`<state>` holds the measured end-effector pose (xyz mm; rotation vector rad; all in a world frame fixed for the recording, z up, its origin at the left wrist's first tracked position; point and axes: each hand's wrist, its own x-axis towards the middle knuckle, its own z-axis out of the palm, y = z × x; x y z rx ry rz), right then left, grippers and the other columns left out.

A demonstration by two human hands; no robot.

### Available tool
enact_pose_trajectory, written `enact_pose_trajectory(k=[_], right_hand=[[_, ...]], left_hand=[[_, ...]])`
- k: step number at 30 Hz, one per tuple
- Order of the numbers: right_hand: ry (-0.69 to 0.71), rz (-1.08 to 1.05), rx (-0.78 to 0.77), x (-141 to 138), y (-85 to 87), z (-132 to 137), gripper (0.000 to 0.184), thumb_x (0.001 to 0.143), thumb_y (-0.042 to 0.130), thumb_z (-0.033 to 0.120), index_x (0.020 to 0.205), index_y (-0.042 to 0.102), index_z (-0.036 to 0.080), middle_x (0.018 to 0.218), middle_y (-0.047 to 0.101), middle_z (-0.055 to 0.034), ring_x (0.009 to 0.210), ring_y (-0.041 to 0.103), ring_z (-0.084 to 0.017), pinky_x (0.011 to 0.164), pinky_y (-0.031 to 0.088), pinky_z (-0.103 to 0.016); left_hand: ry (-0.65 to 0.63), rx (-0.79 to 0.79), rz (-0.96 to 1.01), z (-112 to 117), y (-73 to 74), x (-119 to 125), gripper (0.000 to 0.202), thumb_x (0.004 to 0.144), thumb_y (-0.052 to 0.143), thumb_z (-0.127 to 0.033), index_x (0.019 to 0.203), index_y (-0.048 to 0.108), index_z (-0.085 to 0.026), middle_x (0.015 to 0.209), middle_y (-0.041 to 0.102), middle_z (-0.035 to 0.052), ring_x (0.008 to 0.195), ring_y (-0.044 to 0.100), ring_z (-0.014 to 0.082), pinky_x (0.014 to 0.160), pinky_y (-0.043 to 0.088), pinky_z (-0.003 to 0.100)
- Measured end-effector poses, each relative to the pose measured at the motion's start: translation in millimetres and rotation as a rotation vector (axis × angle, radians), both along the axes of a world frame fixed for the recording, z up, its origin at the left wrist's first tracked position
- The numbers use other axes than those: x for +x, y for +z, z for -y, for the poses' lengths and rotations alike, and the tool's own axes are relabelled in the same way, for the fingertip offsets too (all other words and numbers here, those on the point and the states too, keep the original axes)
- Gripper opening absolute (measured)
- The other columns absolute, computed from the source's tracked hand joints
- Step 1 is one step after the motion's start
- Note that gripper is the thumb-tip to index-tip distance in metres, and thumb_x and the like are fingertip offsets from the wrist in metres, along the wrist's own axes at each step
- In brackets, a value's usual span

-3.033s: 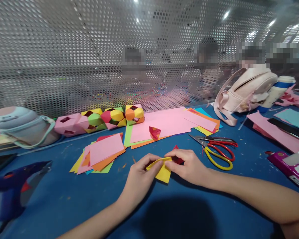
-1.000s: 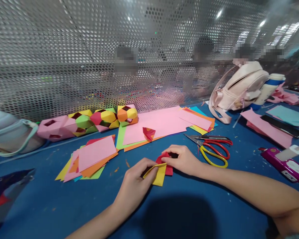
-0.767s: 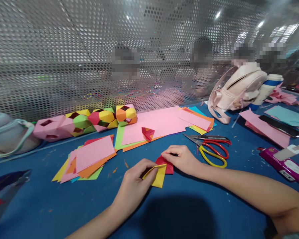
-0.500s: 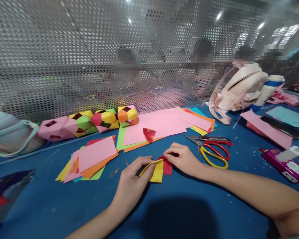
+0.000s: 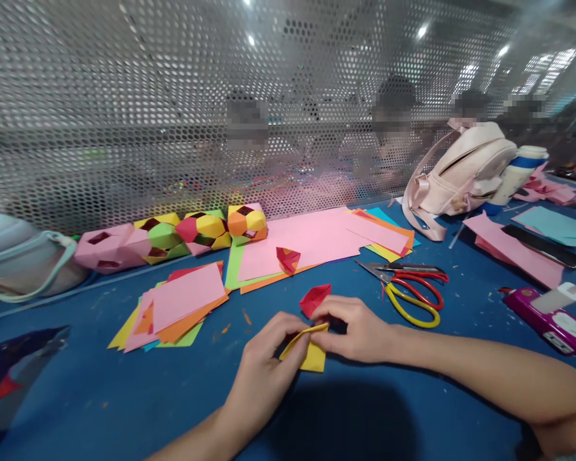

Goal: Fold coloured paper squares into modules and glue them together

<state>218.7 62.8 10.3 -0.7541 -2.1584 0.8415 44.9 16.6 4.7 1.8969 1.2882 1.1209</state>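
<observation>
A folded piece of yellow paper point(image 5: 315, 358) is pinched by my left hand point(image 5: 274, 355) over the blue table. My right hand point(image 5: 352, 330) has its thumb and fingertips closed on the upper right corner of the same yellow paper. Just beyond my right fingertips lies a red folded paper piece point(image 5: 315, 298), apart from the yellow one. Farther back, a red and orange folded piece point(image 5: 288, 259) rests on a large pink sheet point(image 5: 312, 237).
Scissors with red and yellow handles point(image 5: 413, 307) lie right of my hands. Left stands a paper stack point(image 5: 189, 298); behind it run folded paper balls point(image 5: 163, 240). A pink backpack point(image 5: 465, 166), bottle point(image 5: 518, 173) and purple device point(image 5: 547, 317) are at right. Perforated metal point(image 5: 173, 128) bounds the back.
My right hand has let go of the red paper piece, now on the table, and taken the yellow paper's corner. Both hands and the yellow paper have shifted slightly right and nearer.
</observation>
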Motion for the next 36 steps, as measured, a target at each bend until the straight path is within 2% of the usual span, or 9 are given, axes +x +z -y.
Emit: enact_pose_trajectory(k=[3, 6, 9, 12, 19, 22, 25, 29, 36], right_hand=[[-0.026, 0.039, -0.011, 0, -3.5, 2, 0.013, 0.083, 0.055, 0.022, 0.076, 0.063, 0.014, 0.068, 0.06, -0.0016, 0.061, 0.051, -0.01, 0.058, 0.04, -0.021], [-0.051, 0.039, -0.065, 8, -4.7, 0, 0.014, 0.083, 0.053, 0.021, 0.077, 0.063, 0.014, 0.07, 0.06, -0.0013, 0.062, 0.051, -0.01, 0.058, 0.039, -0.02], [-0.152, 0.089, -0.159, 19, -6.5, -1, 0.015, 0.082, 0.055, 0.023, 0.074, 0.063, 0.014, 0.066, 0.058, -0.0006, 0.06, 0.05, -0.01, 0.056, 0.037, -0.02], [-0.204, 0.114, -0.232, 24, -9.1, -1, 0.015, 0.081, 0.055, 0.024, 0.073, 0.063, 0.014, 0.066, 0.058, -0.0004, 0.061, 0.049, -0.011, 0.056, 0.037, -0.02], [-0.177, 0.106, -0.248, 21, -7.4, 1, 0.013, 0.08, 0.055, 0.021, 0.071, 0.062, 0.015, 0.063, 0.054, 0.0018, 0.059, 0.047, -0.009, 0.055, 0.035, -0.02], [-0.171, 0.082, -0.237, 21, -8.1, 0, 0.013, 0.08, 0.056, 0.022, 0.07, 0.062, 0.015, 0.065, 0.054, 0.0012, 0.06, 0.047, -0.01, 0.056, 0.036, -0.021], [-0.172, 0.04, -0.222, 22, -9.2, -2, 0.014, 0.081, 0.056, 0.022, 0.072, 0.063, 0.015, 0.07, 0.056, -0.0005, 0.065, 0.05, -0.011, 0.06, 0.038, -0.022], [-0.252, 0.033, -0.292, 22, -8.1, -3, 0.011, 0.081, 0.056, 0.024, 0.078, 0.063, 0.016, 0.072, 0.059, -0.0004, 0.066, 0.051, -0.012, 0.06, 0.039, -0.022], [-0.322, -0.007, -0.356, 21, -7.8, -4, 0.008, 0.079, 0.057, 0.025, 0.081, 0.055, 0.018, 0.071, 0.054, 0.0029, 0.063, 0.047, -0.01, 0.058, 0.038, -0.021]], left_hand=[[-0.007, -0.017, -0.016, 1, 1.2, 0, 0.01, 0.083, 0.051, -0.023, 0.08, 0.06, -0.02, 0.078, 0.061, 0.0024, 0.071, 0.059, 0.0146, 0.064, 0.047, 0.023], [-0.01, -0.057, -0.013, -1, 5.6, -4, 0.014, 0.083, 0.051, -0.028, 0.093, 0.058, -0.021, 0.086, 0.061, 0.003, 0.077, 0.059, 0.0162, 0.068, 0.048, 0.025], [0.07, -0.058, -0.046, -13, 11.1, -11, 0.02, 0.087, 0.044, -0.032, 0.098, 0.057, -0.022, 0.093, 0.061, 0.0039, 0.086, 0.058, 0.0176, 0.076, 0.046, 0.028], [0.131, -0.062, -0.132, -32, 13.2, -17, 0.024, 0.085, 0.045, -0.037, 0.097, 0.059, -0.022, 0.096, 0.062, 0.0045, 0.087, 0.057, 0.0192, 0.077, 0.046, 0.031], [0.014, -0.089, -0.262, -62, 2.4, -9, 0.028, 0.08, 0.05, -0.033, 0.101, 0.061, -0.017, 0.082, 0.062, 0.003, 0.069, 0.056, 0.0167, 0.064, 0.045, 0.029], [-0.048, -0.065, -0.259, -67, -0.9, -4, 0.02, 0.08, 0.048, -0.026, 0.089, 0.064, -0.018, 0.082, 0.063, 0.0032, 0.071, 0.056, 0.0161, 0.066, 0.043, 0.027], [-0.002, -0.113, -0.208, -69, -2.5, -1, 0.017, 0.079, 0.047, -0.026, 0.077, 0.062, -0.018, 0.068, 0.06, 0.0009, 0.062, 0.053, 0.015, 0.059, 0.041, 0.026], [0.109, -0.217, -0.068, -63, -2.5, 1, 0.014, 0.077, 0.049, -0.029, 0.079, 0.057, -0.017, 0.059, 0.053, -0.003, 0.054, 0.047, 0.0131, 0.051, 0.036, 0.024], [0.116, -0.354, 0.216, -53, -1.5, 9, 0.011, 0.07, 0.053, -0.022, 0.068, 0.043, -0.02, 0.053, 0.047, -0.0089, 0.047, 0.048, 0.0093, 0.047, 0.036, 0.02]])
